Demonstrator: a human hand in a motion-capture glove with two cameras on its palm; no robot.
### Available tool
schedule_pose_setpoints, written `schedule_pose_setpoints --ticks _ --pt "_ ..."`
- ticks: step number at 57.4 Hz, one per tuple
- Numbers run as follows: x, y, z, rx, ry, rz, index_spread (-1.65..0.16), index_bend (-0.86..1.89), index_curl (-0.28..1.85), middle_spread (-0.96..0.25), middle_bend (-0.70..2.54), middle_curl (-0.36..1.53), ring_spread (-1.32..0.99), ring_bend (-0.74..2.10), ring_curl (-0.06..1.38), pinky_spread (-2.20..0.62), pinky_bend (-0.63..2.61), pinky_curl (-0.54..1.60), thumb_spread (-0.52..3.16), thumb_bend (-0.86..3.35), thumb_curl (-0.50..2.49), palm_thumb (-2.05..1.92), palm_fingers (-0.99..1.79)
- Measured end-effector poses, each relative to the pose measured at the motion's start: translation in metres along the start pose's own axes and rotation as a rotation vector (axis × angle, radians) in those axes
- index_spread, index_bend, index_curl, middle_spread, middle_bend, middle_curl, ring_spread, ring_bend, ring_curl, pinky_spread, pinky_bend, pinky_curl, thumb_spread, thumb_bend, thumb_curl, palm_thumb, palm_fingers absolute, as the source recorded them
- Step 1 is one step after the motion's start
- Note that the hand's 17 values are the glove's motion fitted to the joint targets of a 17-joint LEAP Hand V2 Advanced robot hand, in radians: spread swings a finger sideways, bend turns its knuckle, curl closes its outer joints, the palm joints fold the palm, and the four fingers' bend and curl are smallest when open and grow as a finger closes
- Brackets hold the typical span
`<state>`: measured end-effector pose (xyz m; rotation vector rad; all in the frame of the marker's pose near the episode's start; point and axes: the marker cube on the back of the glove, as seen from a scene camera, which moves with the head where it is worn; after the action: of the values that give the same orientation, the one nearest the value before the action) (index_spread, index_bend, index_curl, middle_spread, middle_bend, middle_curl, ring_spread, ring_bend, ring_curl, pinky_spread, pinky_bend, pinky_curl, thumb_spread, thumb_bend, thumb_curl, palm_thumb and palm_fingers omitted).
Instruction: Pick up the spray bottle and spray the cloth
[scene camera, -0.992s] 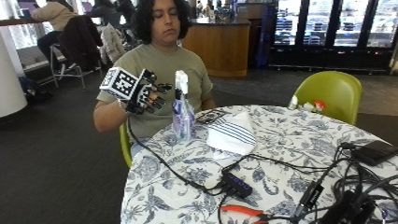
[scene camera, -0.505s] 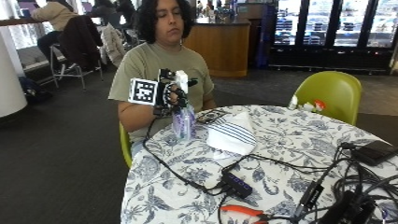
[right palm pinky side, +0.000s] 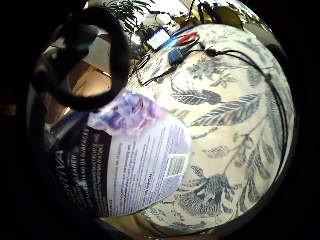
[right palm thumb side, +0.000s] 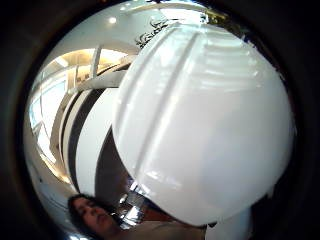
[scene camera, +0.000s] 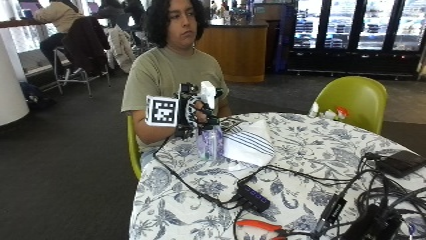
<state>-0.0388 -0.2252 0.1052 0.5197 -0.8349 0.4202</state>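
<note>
A spray bottle with a clear purple-tinted body and a white trigger head stands upright on the table near its edge in front of the person. My gloved right hand wraps its fingers round the bottle's neck just under the head. In the little finger side palm view the bottle's label fills much of the picture. The white head fills the thumb side palm view. A white cloth with dark stripes lies folded on the table right beside the bottle.
The round table has a blue floral tablecloth. Black cables, a small black box, orange-handled pliers and other dark devices lie on the near and right parts. A green chair stands behind the table.
My hand has moved from beside the bottle onto it and has curled round its neck. The bottle stays on the table.
</note>
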Motion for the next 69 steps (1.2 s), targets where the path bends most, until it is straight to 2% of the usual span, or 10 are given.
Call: schedule_pose_setpoints --ticks 4,10,20,25,29,39,43,48,61,69 --pt "0.001 0.000 -0.004 -0.072 -0.068 0.063 -0.15 0.04 0.16 0.06 0.19 0.33 -0.06 0.72 0.38 0.10 0.43 0.35 0.89 -0.04 0.46 0.83 0.62" --pt "-0.001 -0.002 -0.021 -0.058 -0.112 0.100 -0.16 -0.05 0.11 -0.03 0.53 0.45 -0.11 0.83 0.41 0.03 0.36 0.34 0.93 0.00 0.47 0.86 0.96" --pt "-0.009 -0.015 -0.045 -0.155 -0.138 0.158 -0.14 -0.01 0.07 -0.06 0.47 0.46 -0.14 0.88 0.46 -0.10 0.54 0.41 0.86 0.01 0.54 0.99 1.00" --pt "-0.023 -0.025 -0.058 -0.088 -0.022 0.031 -0.13 -0.02 0.05 -0.06 0.48 0.47 -0.14 0.88 0.46 -0.15 0.60 0.42 0.83 -0.01 0.57 1.01 1.07" --pt "-0.044 -0.027 -0.074 -0.192 0.135 0.016 -0.10 0.03 0.06 -0.05 0.46 0.47 -0.15 0.89 0.46 -0.18 0.62 0.43 0.82 -0.03 0.58 0.98 1.11" --pt "-0.096 -0.047 -0.075 -0.226 0.346 -0.138 -0.12 0.24 0.16 -0.03 0.34 0.44 -0.17 0.81 0.45 -0.25 0.60 0.42 0.83 -0.03 0.59 0.92 1.26" --pt "-0.113 -0.057 -0.065 -0.339 0.426 -0.192 -0.14 0.25 0.21 -0.04 0.38 0.46 -0.17 0.77 0.44 -0.26 0.56 0.40 0.81 -0.03 0.60 0.90 1.33" --pt "-0.124 -0.060 -0.047 -0.521 0.514 -0.166 -0.17 0.25 0.26 -0.05 0.39 0.46 -0.17 0.75 0.43 -0.28 0.55 0.40 0.77 -0.02 0.62 0.91 1.35" --pt "-0.109 -0.042 0.019 -1.031 0.688 0.077 -0.20 0.30 0.38 -0.13 0.52 0.52 -0.18 0.69 0.43 -0.28 0.46 0.39 0.57 -0.02 0.69 0.98 1.37" --pt "-0.078 -0.028 0.053 -1.104 0.911 0.130 -0.21 0.32 0.43 -0.14 0.56 0.53 -0.18 0.69 0.44 -0.28 0.44 0.39 0.48 -0.02 0.72 0.99 1.36"
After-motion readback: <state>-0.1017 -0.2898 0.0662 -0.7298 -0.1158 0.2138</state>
